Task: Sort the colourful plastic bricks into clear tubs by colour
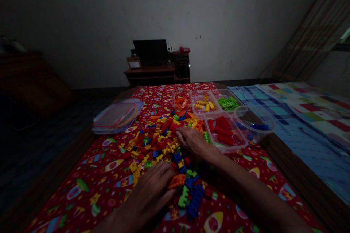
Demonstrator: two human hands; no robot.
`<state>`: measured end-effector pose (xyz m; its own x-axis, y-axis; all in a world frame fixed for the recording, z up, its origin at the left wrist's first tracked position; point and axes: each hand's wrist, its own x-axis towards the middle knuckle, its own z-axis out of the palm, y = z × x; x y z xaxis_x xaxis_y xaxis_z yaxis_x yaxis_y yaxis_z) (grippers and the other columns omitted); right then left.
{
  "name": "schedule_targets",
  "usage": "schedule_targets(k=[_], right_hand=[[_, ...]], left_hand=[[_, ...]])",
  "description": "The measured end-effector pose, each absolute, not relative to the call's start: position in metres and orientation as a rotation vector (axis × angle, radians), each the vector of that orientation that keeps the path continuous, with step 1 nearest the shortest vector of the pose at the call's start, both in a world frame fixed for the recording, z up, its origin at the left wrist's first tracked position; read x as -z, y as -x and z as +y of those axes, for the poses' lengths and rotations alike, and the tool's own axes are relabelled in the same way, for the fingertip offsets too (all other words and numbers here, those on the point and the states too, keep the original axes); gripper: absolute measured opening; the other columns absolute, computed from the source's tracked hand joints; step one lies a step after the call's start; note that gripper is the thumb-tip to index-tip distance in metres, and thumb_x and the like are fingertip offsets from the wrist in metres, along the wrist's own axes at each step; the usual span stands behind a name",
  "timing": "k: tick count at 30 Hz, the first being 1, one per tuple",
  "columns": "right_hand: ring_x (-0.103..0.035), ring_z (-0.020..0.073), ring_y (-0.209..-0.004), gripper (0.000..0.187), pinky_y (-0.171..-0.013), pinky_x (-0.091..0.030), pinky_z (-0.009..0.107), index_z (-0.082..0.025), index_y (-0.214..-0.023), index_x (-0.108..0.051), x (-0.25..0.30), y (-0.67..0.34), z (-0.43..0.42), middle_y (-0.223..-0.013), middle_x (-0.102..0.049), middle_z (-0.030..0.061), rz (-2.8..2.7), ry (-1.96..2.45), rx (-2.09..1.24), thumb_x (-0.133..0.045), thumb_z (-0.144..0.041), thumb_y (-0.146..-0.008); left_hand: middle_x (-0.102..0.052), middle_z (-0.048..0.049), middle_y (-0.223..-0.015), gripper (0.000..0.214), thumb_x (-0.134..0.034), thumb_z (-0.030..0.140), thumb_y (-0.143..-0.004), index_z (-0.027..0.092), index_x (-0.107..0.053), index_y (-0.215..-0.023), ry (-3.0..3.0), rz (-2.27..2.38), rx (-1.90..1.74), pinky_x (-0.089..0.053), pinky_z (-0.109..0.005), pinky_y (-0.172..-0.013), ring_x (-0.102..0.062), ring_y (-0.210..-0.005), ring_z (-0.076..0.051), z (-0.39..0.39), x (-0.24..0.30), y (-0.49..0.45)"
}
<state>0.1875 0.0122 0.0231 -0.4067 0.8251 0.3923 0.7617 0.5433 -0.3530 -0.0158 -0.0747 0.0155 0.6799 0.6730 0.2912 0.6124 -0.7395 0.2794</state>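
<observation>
Right hand [193, 140] reaching into pile of mixed toy bricks [171, 146], fingertips down among red pieces; can't tell whether I grasp one. Left hand [153, 185] curved low at pile's near side, beside orange brick [177, 181]; grip hidden, can't tell. Pile spread on red patterned cloth [106, 182] over counter [290, 165]. Right of pile, clear boxes [232, 149]: orange, yellow, green bricks in back row, red bricks [224, 131] nearer. Blue pieces [259, 126] in round tub [255, 137] beside. Lids [116, 114] stacked left.
</observation>
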Motion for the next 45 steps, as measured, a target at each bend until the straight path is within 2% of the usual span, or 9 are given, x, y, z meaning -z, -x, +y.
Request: schedule_targets(k=[3, 9, 12, 15, 22, 27, 33, 38, 45], right_hand=[[-0.060, 0.0148, -0.076, 0.027, -0.071, -0.041, 0.025, -0.016, -0.092, -0.061, -0.021, -0.187, 0.013, -0.085, -0.067, 0.0068, -2.248, 1.272, -0.170, -0.036, -0.024, -0.098], [-0.061, 0.0159, -0.080, 0.026, -0.073, -0.043, 0.026, -0.016, -0.096, -0.061, -0.019, -0.187, 0.014, -0.088, -0.067, 0.0081, -2.270, 1.271, -0.145, -0.036, -0.024, -0.098], [-0.061, 0.0165, -0.081, 0.027, -0.074, -0.043, 0.027, -0.016, -0.095, -0.061, -0.018, -0.186, 0.014, -0.088, -0.067, 0.0083, -2.266, 1.258, -0.141, -0.035, -0.024, -0.098], [-0.061, 0.0166, -0.081, 0.027, -0.075, -0.044, 0.027, -0.016, -0.096, -0.061, -0.016, -0.186, 0.015, -0.088, -0.067, 0.0084, -2.264, 1.256, -0.132, -0.035, -0.025, -0.098], [-0.062, 0.0173, -0.084, 0.030, -0.076, -0.045, 0.028, -0.015, -0.102, -0.061, -0.011, -0.186, 0.018, -0.090, -0.067, 0.0089, -2.288, 1.272, -0.093, -0.033, -0.026, -0.098], [-0.059, 0.0176, -0.083, 0.026, -0.074, -0.045, 0.028, -0.015, -0.104, -0.061, -0.009, -0.184, 0.017, -0.088, -0.065, 0.0086, -2.301, 1.285, 0.041, -0.036, -0.022, -0.097], [-0.051, 0.0215, -0.103, 0.022, -0.085, -0.043, 0.033, -0.017, -0.110, -0.061, -0.005, -0.182, 0.018, -0.105, -0.062, 0.0109, -2.266, 1.092, 0.301, -0.050, -0.014, -0.090], [-0.054, 0.0187, -0.087, 0.021, -0.076, -0.041, 0.031, -0.018, -0.108, -0.061, -0.003, -0.184, 0.018, -0.091, -0.064, 0.0074, -2.341, 1.076, 0.260, -0.053, -0.013, -0.089], [-0.054, 0.0187, -0.084, 0.019, -0.074, -0.040, 0.030, -0.017, -0.106, -0.061, -0.007, -0.183, 0.015, -0.086, -0.064, 0.0064, -2.358, 1.097, 0.292, -0.054, -0.014, -0.089]], left_hand=[[-0.068, -0.0042, -0.104, 0.023, -0.056, 0.038, -0.084, 0.026, -0.062, -0.103, -2.546, 1.047, -0.669, -0.053, -0.028, -0.077, -0.064, -0.092, -0.020, -0.067, -0.021, 0.019], [-0.067, 0.0008, -0.073, 0.027, -0.060, 0.047, -0.079, 0.022, -0.065, -0.083, -2.161, 1.242, -0.633, -0.051, -0.025, -0.059, -0.062, -0.065, -0.017, -0.039, -0.044, 0.022], [-0.068, -0.0008, -0.079, 0.028, -0.056, 0.047, -0.081, 0.021, -0.065, -0.084, -2.092, 1.187, -0.676, -0.052, -0.026, -0.062, -0.063, -0.071, -0.018, -0.021, -0.048, 0.023], [-0.067, -0.0029, -0.083, 0.031, -0.049, 0.047, -0.085, 0.020, -0.064, -0.084, -1.984, 1.084, -0.674, -0.054, -0.028, -0.061, -0.063, -0.063, -0.017, -0.009, -0.047, 0.023], [-0.064, -0.0018, -0.068, 0.058, -0.046, 0.054, -0.084, 0.018, -0.050, -0.129, -1.706, 1.062, -0.746, -0.053, -0.033, -0.054, -0.061, -0.050, -0.018, 0.001, -0.044, 0.024], [-0.064, 0.0003, -0.064, 0.060, -0.057, 0.050, -0.078, 0.017, -0.051, -0.128, -1.567, 1.213, -0.800, -0.047, -0.026, -0.044, -0.061, -0.052, -0.017, 0.008, -0.051, 0.025], [-0.069, -0.0006, -0.073, 0.053, -0.065, 0.045, -0.071, 0.016, -0.059, -0.115, -1.807, 1.287, -1.121, -0.050, -0.025, -0.064, -0.064, -0.070, -0.017, 0.057, -0.062, 0.025], [-0.072, -0.0051, -0.083, 0.047, -0.063, 0.043, -0.072, 0.015, -0.064, -0.110, -2.055, 1.273, -1.050, -0.050, -0.028, -0.067, -0.065, -0.075, -0.020, 0.116, -0.076, 0.000], [-0.071, -0.0063, -0.085, 0.028, -0.057, 0.029, -0.081, 0.013, -0.067, -0.102, -2.327, 1.417, -1.054, -0.048, -0.028, -0.073, -0.064, -0.078, -0.019, 0.185, -0.085, -0.056]])
